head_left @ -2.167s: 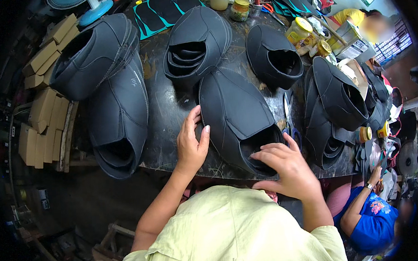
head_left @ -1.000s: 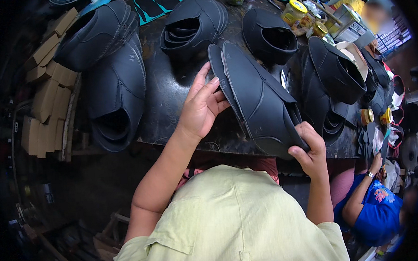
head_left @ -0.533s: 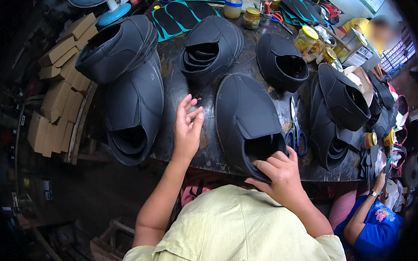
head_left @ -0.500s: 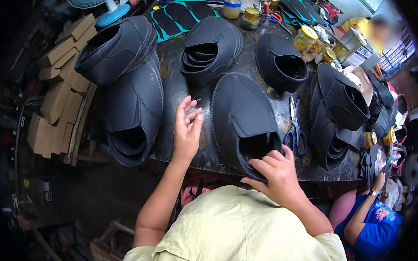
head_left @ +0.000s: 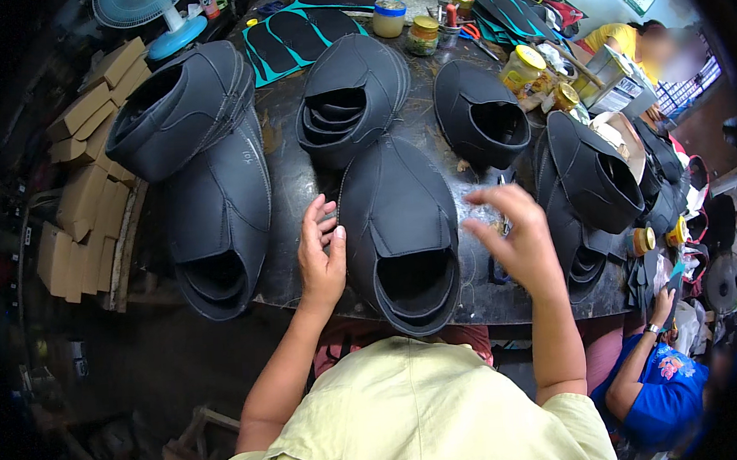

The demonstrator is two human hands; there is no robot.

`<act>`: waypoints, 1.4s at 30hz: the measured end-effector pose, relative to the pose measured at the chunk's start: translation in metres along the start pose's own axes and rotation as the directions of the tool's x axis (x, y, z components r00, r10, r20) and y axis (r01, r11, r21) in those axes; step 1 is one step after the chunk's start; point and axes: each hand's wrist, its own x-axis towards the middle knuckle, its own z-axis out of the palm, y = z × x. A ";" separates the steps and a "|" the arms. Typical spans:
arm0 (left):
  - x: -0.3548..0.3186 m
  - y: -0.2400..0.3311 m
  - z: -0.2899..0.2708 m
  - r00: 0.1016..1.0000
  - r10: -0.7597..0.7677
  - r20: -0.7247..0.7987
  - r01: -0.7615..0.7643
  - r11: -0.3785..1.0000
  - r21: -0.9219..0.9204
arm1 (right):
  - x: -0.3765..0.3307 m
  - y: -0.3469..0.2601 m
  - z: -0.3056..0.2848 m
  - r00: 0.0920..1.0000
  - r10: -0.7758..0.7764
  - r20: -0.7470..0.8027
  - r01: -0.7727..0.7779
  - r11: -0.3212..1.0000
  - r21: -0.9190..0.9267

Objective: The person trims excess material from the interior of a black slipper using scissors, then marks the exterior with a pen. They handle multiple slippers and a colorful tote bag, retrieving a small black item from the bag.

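A black stitched shoe upper lies at the table's near edge, its opening facing me. My left hand is beside its left edge, fingers slightly curled and apart, holding nothing; whether the fingertips touch the upper I cannot tell. Just to the right of the upper, my right hand hovers with thumb and fingers spread, empty and a little blurred. Scissors are mostly hidden behind it. Beyond the upper sit a nested stack of black uppers and another upper.
More black uppers are piled at the left and right. Jars and teal-edged black sole sheets occupy the far side of the table. Cardboard boxes and a fan stand left. A person in blue sits right.
My right hand has let go of the upper's opening and moved up and right, over the scissors. The upper now points straighter away from me. My left hand stays near its left edge.
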 end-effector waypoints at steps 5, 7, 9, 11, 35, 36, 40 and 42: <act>0.000 0.003 0.000 1.000 -0.002 -0.001 0.002 1.000 0.013 | 0.032 0.060 0.005 0.962 -0.051 -0.267 -0.041 0.944 -0.329; 0.001 0.004 0.000 1.000 -0.004 0.003 0.004 1.000 0.008 | 0.039 0.081 0.011 0.953 0.006 -0.302 -0.126 0.917 -0.379; 0.001 0.004 0.000 1.000 -0.008 0.002 0.008 1.000 0.005 | 0.042 0.097 0.019 0.958 0.040 -0.283 -0.164 0.888 -0.430; 0.001 0.003 0.000 1.000 -0.014 0.000 0.014 1.000 0.006 | 0.043 0.110 0.023 0.966 0.097 -0.238 -0.202 0.860 -0.469; 0.004 -0.001 0.000 0.999 0.005 0.049 -0.004 1.000 -0.016 | -0.035 0.041 -0.153 0.875 0.133 -0.466 -0.324 0.876 -0.358; 0.004 -0.001 0.001 0.999 0.008 0.048 -0.007 1.000 -0.017 | -0.041 0.047 -0.157 0.879 0.215 -0.426 -0.360 0.885 -0.295; 0.004 -0.001 0.000 0.999 -0.005 0.051 0.005 1.000 0.001 | -0.060 0.071 -0.158 0.892 0.265 -0.367 -0.405 0.830 -0.384; 0.003 0.000 0.000 0.999 -0.018 0.051 0.018 1.000 -0.002 | -0.067 0.080 -0.157 0.888 0.261 -0.380 -0.387 0.869 -0.308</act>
